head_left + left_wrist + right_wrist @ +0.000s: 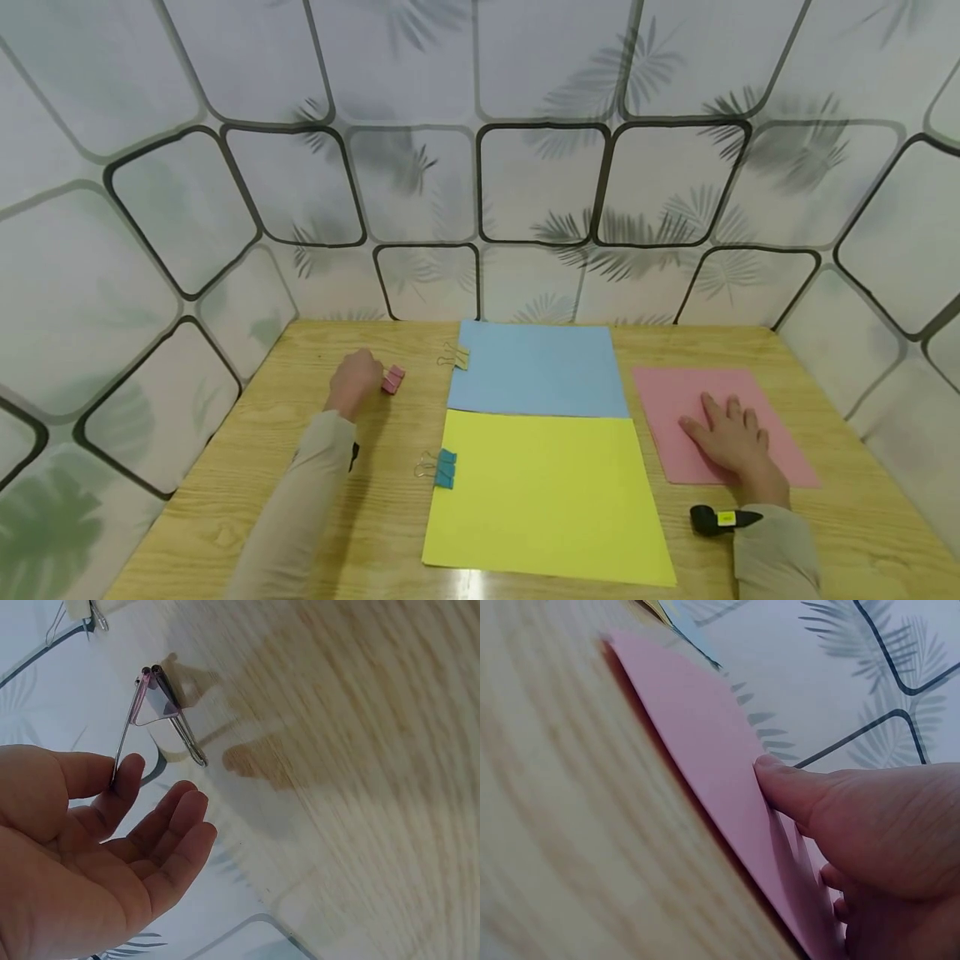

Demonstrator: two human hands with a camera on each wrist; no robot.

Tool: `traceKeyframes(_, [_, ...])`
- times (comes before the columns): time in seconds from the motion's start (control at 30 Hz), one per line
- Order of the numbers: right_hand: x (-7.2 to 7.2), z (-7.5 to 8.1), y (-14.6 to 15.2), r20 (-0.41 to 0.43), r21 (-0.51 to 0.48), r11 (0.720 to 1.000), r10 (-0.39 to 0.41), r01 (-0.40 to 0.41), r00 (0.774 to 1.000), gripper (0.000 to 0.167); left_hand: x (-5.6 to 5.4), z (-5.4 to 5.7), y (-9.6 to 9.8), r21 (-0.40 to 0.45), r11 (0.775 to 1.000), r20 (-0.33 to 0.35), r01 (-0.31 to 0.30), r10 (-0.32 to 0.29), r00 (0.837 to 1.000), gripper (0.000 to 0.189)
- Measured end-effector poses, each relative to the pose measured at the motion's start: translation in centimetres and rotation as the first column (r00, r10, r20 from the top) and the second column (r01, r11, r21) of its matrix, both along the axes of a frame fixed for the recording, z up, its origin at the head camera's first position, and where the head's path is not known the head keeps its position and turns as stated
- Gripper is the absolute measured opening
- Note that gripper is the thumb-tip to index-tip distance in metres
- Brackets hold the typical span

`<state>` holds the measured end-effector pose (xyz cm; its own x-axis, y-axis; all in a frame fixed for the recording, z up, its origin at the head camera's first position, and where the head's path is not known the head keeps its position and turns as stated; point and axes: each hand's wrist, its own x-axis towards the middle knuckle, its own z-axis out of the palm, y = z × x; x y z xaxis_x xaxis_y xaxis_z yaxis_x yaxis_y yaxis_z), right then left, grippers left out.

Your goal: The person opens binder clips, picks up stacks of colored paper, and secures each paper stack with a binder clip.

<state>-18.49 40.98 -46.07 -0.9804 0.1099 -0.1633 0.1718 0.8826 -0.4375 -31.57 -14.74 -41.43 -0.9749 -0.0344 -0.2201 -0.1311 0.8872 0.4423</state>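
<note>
My left hand (356,382) pinches one wire handle of a pink binder clip (393,379) between thumb and index finger, at the left of the table. In the left wrist view the clip (155,701) hangs off the fingertips by that handle, close to the table top. The other fingers of that hand are loosely bent. On the right, my right hand (731,437) rests with fingers spread on a pink sheet of paper (678,400). In the right wrist view the thumb lies along the pink paper (697,742), which sits slightly raised above the wood.
A blue sheet (540,367) lies at the back middle with a pale yellow binder clip (462,357) on its left edge. Nearer is a yellow sheet (551,500), with a teal binder clip (446,468) on its left edge. A patterned curtain (540,183) surrounds the wooden table (375,533).
</note>
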Motion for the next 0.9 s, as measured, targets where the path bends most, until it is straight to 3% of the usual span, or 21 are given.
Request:
traceKeyframes(0.2, [-0.1,-0.3,0.1,-0.006,-0.012,1.000,0.003,-0.003,1.000,0.088,0.1,0.0,-0.5,0.007,1.000,-0.023,-0.002,0.002,1.000,0.034])
traceKeyframes(0.33, [0.0,-0.3,0.0,-0.011,-0.011,1.000,0.006,-0.006,1.000,0.088,0.5,0.0,-0.8,0.059,0.998,-0.041,-0.030,0.032,0.999,0.035])
traceKeyframes(0.47, [0.1,-0.2,0.0,-0.023,-0.005,1.000,0.007,-0.007,1.000,0.087,1.1,-0.2,-1.5,0.188,0.981,-0.090,-0.038,0.055,0.994,0.029])
traceKeyframes(0.57, [0.2,-0.2,0.0,-0.026,0.002,1.000,0.009,-0.008,1.000,0.086,1.7,-0.3,-2.0,0.344,0.937,-0.076,-0.059,0.091,0.993,0.025])
traceKeyframes(0.63, [0.3,-0.2,0.0,-0.022,0.006,1.000,0.009,-0.009,1.000,0.086,2.1,-0.3,-2.3,0.483,0.870,-0.028,-0.095,0.124,0.992,0.029])
traceKeyframes(0.7, [0.4,-0.1,0.0,-0.021,0.006,1.000,0.009,-0.009,1.000,0.085,2.3,-0.3,-2.4,0.615,0.776,0.038,-0.139,0.148,0.988,0.037])
traceKeyframes(0.8, [0.5,0.2,-0.1,-0.029,0.012,1.000,0.018,-0.017,0.999,0.084,2.4,-0.3,-2.4,0.780,0.576,0.178,-0.246,0.173,0.969,0.049])
traceKeyframes(0.9, [0.4,0.3,-0.1,-0.037,0.016,1.000,0.026,-0.025,0.999,0.083,2.5,-0.3,-2.3,0.854,0.392,0.291,-0.341,0.183,0.939,0.052])
